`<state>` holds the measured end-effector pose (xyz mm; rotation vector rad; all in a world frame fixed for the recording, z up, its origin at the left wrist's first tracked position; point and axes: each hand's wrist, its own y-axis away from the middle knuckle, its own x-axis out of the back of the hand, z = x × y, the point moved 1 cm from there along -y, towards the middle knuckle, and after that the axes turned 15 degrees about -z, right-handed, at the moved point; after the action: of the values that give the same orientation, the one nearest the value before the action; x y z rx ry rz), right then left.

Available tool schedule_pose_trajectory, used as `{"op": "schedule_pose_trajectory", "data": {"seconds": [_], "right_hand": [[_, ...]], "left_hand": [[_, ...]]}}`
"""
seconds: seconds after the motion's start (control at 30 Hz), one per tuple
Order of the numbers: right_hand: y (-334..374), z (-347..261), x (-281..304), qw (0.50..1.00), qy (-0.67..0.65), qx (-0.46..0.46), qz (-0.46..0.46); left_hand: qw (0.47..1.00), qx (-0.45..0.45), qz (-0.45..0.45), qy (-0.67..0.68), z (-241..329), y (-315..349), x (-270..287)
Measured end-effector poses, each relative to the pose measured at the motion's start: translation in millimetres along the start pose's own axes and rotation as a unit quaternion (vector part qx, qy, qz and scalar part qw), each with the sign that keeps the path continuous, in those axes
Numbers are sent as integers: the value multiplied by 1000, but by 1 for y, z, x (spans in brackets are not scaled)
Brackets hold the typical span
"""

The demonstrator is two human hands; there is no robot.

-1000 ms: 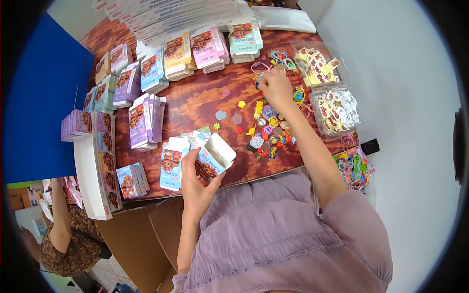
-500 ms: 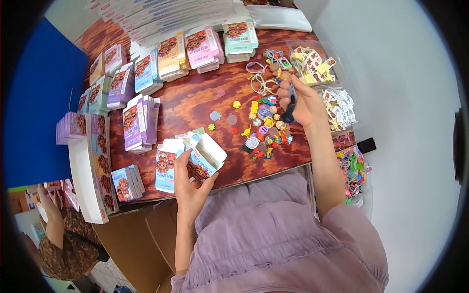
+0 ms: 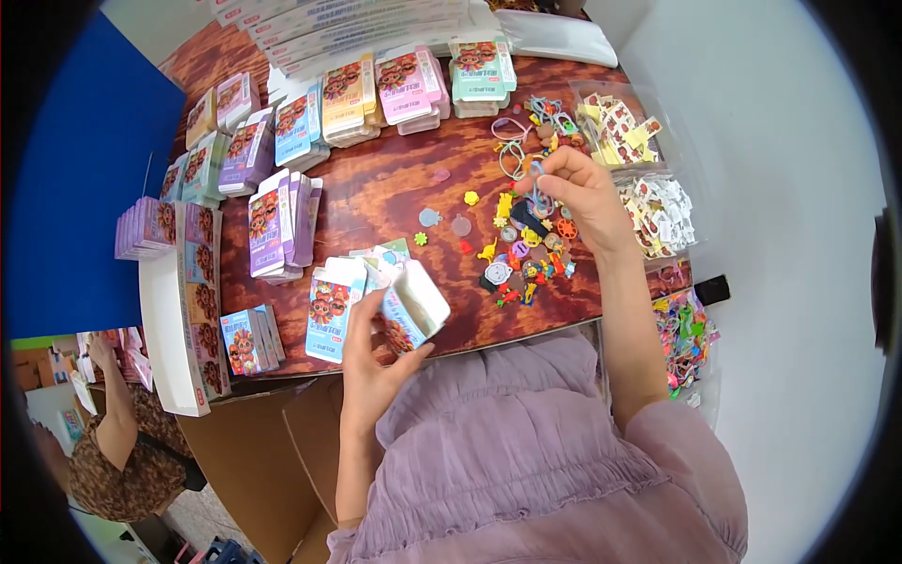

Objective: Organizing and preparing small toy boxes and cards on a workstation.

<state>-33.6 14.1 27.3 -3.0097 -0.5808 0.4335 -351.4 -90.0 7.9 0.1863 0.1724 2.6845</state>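
My left hand (image 3: 371, 362) holds a blue cardboard box (image 3: 402, 324) near the table's front edge, its top open and tilted toward the right. Another blue box (image 3: 329, 315) lies flat beside it, and a coloured card shows behind. Over the pile of small trinkets (image 3: 521, 254), my right hand (image 3: 583, 193) has thumb and fingers pinched on a thin bluish band (image 3: 538, 193) that hangs down. A dark strip-like thing (image 3: 529, 219) lies on the pile just below it. Hair ties (image 3: 511, 146) lie behind the pile.
Stacks of coloured boxes (image 3: 343, 99) line the back and left. A white tray (image 3: 169, 329) stands at the left edge. At right are bins of yellow cards (image 3: 615, 132) and white pieces (image 3: 662, 216), with a bag of colourful trinkets (image 3: 684, 343) lower down. Someone works at far left.
The dark strip has left my right fingers and lies on the pile; a bluish band is now pinched there. My left hand has tipped the box's opening upward. The view has shifted slightly.
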Motion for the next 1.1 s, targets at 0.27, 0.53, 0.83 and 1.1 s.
{"op": "schedule_pose_trajectory", "data": {"seconds": [0.27,0.53,0.83,1.1], "right_hand": [[-31,52,-24,947,301,-94,55],[-45,98,-30,773,620,-134,30],[-29,-13,-75,971,-4,-219,-94],[-27,-9,-124,827,471,-191,-239]], "left_hand": [[993,4,-52,-106,10,-14,-13],[997,26,9,-77,5,-16,-8],[986,26,58,-151,5,-18,-7],[968,-28,68,-238,9,-22,-18]]}}
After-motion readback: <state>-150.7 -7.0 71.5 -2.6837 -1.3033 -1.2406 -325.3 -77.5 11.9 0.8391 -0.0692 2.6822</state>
